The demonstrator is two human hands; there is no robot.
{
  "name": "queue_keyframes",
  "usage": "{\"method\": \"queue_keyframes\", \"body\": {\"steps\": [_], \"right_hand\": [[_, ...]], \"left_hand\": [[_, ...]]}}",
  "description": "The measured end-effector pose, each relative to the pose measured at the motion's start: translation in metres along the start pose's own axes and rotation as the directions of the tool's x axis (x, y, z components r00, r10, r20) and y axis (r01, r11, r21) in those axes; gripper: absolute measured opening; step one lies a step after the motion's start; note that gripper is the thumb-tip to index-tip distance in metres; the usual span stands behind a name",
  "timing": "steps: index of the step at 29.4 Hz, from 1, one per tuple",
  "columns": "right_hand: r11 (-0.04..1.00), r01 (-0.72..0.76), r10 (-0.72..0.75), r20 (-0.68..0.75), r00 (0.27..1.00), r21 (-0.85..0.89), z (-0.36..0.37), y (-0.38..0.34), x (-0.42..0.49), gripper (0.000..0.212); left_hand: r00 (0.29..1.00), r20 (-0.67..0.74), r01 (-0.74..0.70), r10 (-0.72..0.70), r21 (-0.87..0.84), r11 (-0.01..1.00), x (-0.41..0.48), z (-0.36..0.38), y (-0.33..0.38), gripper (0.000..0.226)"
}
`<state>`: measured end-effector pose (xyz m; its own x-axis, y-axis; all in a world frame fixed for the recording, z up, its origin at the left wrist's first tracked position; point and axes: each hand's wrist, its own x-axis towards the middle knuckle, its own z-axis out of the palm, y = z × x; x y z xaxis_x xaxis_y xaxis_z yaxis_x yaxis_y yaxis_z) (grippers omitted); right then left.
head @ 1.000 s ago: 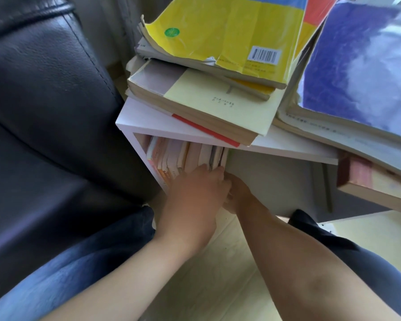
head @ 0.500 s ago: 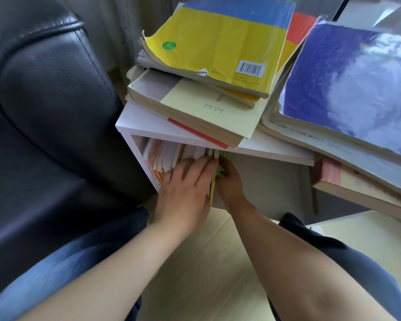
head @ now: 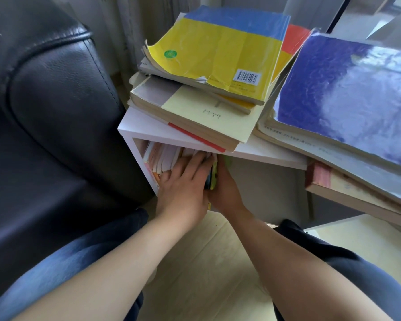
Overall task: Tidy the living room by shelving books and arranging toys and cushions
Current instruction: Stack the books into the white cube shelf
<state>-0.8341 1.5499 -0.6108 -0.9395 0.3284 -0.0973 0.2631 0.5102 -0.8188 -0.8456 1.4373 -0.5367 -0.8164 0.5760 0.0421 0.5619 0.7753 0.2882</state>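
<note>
A: What is on the left?

B: A black sofa (head: pixel 56 112). Just beside it stands a white shelf (head: pixel 134 126). A row of books (head: pixel 164 158) stands inside, at its left end.

A: What does the left hand do?

B: The left hand (head: pixel 183 188) lies flat on that row. Its fingers are straight and press the books toward the sofa. It holds nothing.

A: And next to it?

B: A thin green book (head: pixel 214 174) stands between the two hands, at the right end of the row. The right hand (head: pixel 227 193) touches its other side. Its fingers go in behind the book, so nobody can tell if they grip it or just push.

A: Which job is this?

B: Shelving books, it seems. The person looks to be making room and sliding the green book in. Next it likely needs a straight push to the back, with the row held tight so it does not flop. The piles on top still wait, like the yellow book (head: pixel 218 49) and the blue book (head: pixel 345 89) far right.

A: What changed?

B: A second ago no green showed. Half a second ago only a thin green strip showed. Now more of its edge shows. The left hand was flat on the row then too.
</note>
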Motion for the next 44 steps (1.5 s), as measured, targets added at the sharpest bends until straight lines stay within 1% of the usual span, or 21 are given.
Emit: {"method": "queue_keyframes", "body": {"steps": [2,4,5,7,10,12,14,16,18,20,23,25,27,30,32,34,37,39,41,43,44], "right_hand": [[0.995,0.011,-0.01,0.009,1.0,-0.096,0.0,0.001,-0.003,0.067],[0.962,0.029,-0.027,0.013,1.0,-0.271,0.001,0.001,-0.004,0.065],[0.948,0.011,-0.012,-0.003,1.0,-0.318,0.001,0.0,-0.005,0.064],[0.961,-0.045,0.036,-0.041,0.999,-0.273,0.001,-0.004,-0.007,0.064],[0.976,-0.078,0.07,-0.046,0.996,-0.202,-0.001,-0.008,-0.009,0.067],[0.973,-0.073,0.067,-0.033,0.997,-0.22,-0.006,-0.005,-0.011,0.068],[0.972,-0.054,0.055,-0.002,0.999,-0.229,-0.011,-0.006,-0.017,0.068],[0.971,-0.053,0.064,0.04,0.997,-0.232,-0.013,-0.009,-0.023,0.07],[0.977,-0.066,0.075,0.039,0.996,-0.203,-0.011,-0.009,-0.022,0.074],[0.982,-0.034,0.038,0.014,0.999,-0.186,-0.011,-0.012,-0.021,0.078],[0.997,-0.054,0.055,0.016,0.998,-0.053,-0.018,-0.015,-0.02,0.082],[0.998,-0.062,0.062,-0.006,0.998,-0.003,-0.022,-0.011,-0.019,0.073],[0.996,-0.08,0.081,-0.027,0.996,0.024,-0.025,-0.008,-0.018,0.062],[0.99,-0.136,0.137,-0.049,0.989,0.023,-0.042,-0.025,-0.032,0.054],[0.987,-0.157,0.158,-0.032,0.987,0.016,-0.055,-0.034,-0.044,0.048],[0.989,-0.147,0.147,-0.009,0.989,0.013,-0.067,-0.042,-0.058,0.045],[0.989,-0.148,0.149,0.006,0.989,-0.028,-0.074,-0.046,-0.071,0.049],[0.986,-0.154,0.153,-0.007,0.988,-0.064,-0.079,-0.055,-0.082,0.052],[0.979,-0.177,0.177,-0.01,0.984,-0.096,-0.082,-0.064,-0.09,0.051],[0.985,-0.146,0.145,-0.02,0.989,-0.092,-0.094,-0.08,-0.103,0.045],[0.99,-0.106,0.104,-0.029,0.994,-0.095,-0.1,-0.09,-0.106,0.04]], "left_hand": [[1.0,0.007,0.005,-0.005,-0.023,1.0,0.0,0.0,0.002,0.068],[1.0,-0.006,0.009,-0.009,-0.033,0.999,0.002,-0.001,0.004,0.066],[1.0,-0.012,0.014,-0.015,-0.04,0.999,0.002,0.0,0.004,0.066],[1.0,-0.021,0.01,-0.011,-0.035,0.999,0.002,0.001,0.003,0.066],[1.0,-0.019,0.002,-0.002,-0.025,1.0,0.002,0.002,0.002,0.068],[1.0,0.008,-0.013,0.013,0.013,1.0,0.001,0.003,0.001,0.07],[0.999,-0.006,-0.036,0.036,0.026,0.999,-0.002,0.006,0.0,0.071],[0.997,-0.032,-0.067,0.067,0.005,0.998,-0.006,0.009,-0.001,0.072],[0.996,-0.044,-0.07,0.071,0.029,0.997,-0.006,0.015,-0.006,0.077],[0.996,-0.035,-0.085,0.088,0.065,0.994,-0.007,0.013,-0.009,0.083],[0.994,0.009,-0.11,0.11,0.055,0.992,-0.009,0.008,-0.012,0.079],[0.993,0.041,-0.111,0.11,0.008,0.994,-0.01,0.004,-0.013,0.072],[0.992,0.058,-0.109,0.11,-0.017,0.994,-0.012,-0.001,-0.013,0.071],[0.992,0.083,-0.088,0.092,-0.053,0.995,-0.016,-0.007,-0.014,0.072],[0.994,0.076,-0.073,0.079,-0.073,0.995,-0.019,-0.013,-0.013,0.071],[0.996,0.064,-0.05,0.056,-0.094,0.994,-0.025,-0.021,-0.011,0.069],[0.998,0.058,-0.02,0.027,-0.13,0.991,-0.033,-0.035,-0.005,0.062],[0.999,0.021,-0.027,0.03,-0.165,0.986,-0.041,-0.048,0.002,0.055],[0.999,-0.022,-0.033,0.029,-0.204,0.978,-0.045,-0.061,0.007,0.047],[0.996,-0.072,-0.059,0.045,-0.204,0.977,-0.05,-0.079,0.016,0.04],[0.994,-0.097,-0.074,0.055,-0.202,0.977,-0.05,-0.09,0.021,0.037]]}}
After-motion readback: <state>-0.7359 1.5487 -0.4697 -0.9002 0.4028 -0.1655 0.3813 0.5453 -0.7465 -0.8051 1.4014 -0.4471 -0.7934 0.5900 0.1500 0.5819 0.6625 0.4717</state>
